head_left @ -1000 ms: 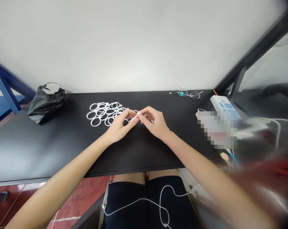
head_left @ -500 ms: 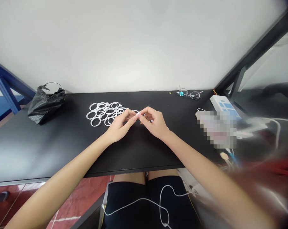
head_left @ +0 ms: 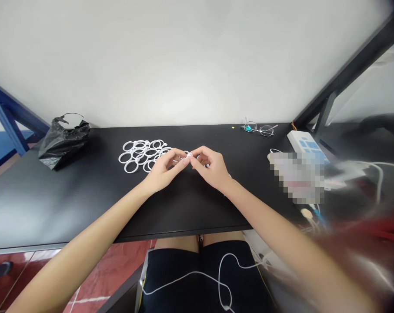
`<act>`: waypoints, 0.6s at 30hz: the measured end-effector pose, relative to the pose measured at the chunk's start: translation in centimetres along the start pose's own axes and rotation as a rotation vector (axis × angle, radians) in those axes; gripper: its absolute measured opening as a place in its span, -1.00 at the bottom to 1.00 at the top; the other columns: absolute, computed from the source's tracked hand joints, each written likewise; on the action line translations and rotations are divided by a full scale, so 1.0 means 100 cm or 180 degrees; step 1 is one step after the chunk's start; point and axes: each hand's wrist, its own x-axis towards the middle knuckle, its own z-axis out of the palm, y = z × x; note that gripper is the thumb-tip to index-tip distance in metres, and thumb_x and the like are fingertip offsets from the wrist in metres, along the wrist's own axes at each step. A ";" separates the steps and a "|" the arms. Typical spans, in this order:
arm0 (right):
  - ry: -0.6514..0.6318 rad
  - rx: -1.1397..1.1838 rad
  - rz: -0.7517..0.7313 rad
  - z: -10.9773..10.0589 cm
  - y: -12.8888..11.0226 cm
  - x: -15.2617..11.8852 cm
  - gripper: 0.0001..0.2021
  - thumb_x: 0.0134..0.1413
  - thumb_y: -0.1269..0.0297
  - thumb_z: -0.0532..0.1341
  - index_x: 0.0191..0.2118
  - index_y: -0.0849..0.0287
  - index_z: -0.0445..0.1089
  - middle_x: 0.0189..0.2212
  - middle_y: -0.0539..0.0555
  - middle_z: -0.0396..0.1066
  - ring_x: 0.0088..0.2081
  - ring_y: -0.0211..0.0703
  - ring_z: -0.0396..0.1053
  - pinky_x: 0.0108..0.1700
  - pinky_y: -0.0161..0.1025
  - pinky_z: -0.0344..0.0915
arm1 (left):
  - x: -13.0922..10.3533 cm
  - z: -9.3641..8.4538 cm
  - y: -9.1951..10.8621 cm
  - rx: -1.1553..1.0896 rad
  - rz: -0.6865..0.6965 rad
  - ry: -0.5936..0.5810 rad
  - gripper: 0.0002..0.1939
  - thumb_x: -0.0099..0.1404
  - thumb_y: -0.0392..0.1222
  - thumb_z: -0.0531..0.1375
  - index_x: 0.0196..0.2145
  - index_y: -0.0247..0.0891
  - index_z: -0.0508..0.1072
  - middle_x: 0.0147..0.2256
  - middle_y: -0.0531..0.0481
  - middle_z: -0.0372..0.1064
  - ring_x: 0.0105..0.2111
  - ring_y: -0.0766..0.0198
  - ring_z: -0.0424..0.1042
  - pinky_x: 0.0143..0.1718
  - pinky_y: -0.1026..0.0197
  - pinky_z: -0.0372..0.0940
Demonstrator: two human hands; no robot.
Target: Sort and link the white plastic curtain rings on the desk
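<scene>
- Two hands meet at the centre of our clock: our left hand (head_left: 164,171) and our right hand (head_left: 212,169) both pinch one small white piece (head_left: 189,155) between thumb and index fingertip, with no gap that we can see.
- Our other fingers curl loosely and are mostly hidden. White shows among those of the right hand, but we cannot tell whether they hold it or it lies behind them.
- We judge work on this piece to be under way, since both hands are on it; too much is covered for us to say how nearly finished it is.
- At nine to ten o'clock, just beside the left hand, a pile of white rings (head_left: 145,152) lies overlapping on the black table (head_left: 184,208). Whether these are done or waiting we cannot tell, so we can give no count of what is left.
- Farther out at ten o'clock sits a black plastic bag (head_left: 65,141).
- At two o'clock lie eyeglasses (head_left: 256,129); toward three, a white box with blue panels (head_left: 306,143).
- At six o'clock a white cable (head_left: 193,272) crosses our lap.
</scene>
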 end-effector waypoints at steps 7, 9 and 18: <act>0.0060 0.0035 -0.0064 0.000 0.003 -0.001 -0.76 0.07 0.06 0.29 -0.32 0.14 0.41 -0.44 0.00 0.45 -0.48 -0.27 0.37 -0.44 -0.30 0.32 | 0.001 -0.002 -0.004 -0.0137 0.0005 0.0107 -0.77 0.21 -0.07 0.31 -0.27 -0.24 0.41 -0.30 -0.01 0.40 -0.28 0.29 0.41 -0.20 0.20 0.34; 0.0010 0.0097 -0.0059 0.001 0.004 -0.001 -0.77 0.09 0.07 0.28 -0.33 0.14 0.41 -0.44 0.01 0.46 -0.48 -0.28 0.37 -0.43 -0.30 0.34 | 0.001 -0.002 -0.004 -0.0200 -0.0009 0.0109 -0.76 0.17 -0.09 0.33 -0.29 -0.25 0.40 -0.31 -0.01 0.41 -0.27 0.28 0.41 -0.20 0.20 0.35; -0.0146 0.0624 0.0194 0.003 0.003 0.000 -0.71 0.07 0.01 0.28 -0.35 0.16 0.42 -0.42 0.04 0.50 -0.44 -0.23 0.47 -0.40 -0.28 0.43 | 0.002 -0.003 -0.003 -0.0440 -0.0051 0.0089 -0.67 0.09 -0.10 0.39 -0.33 -0.25 0.34 -0.37 0.02 0.43 -0.32 0.29 0.45 -0.25 0.20 0.33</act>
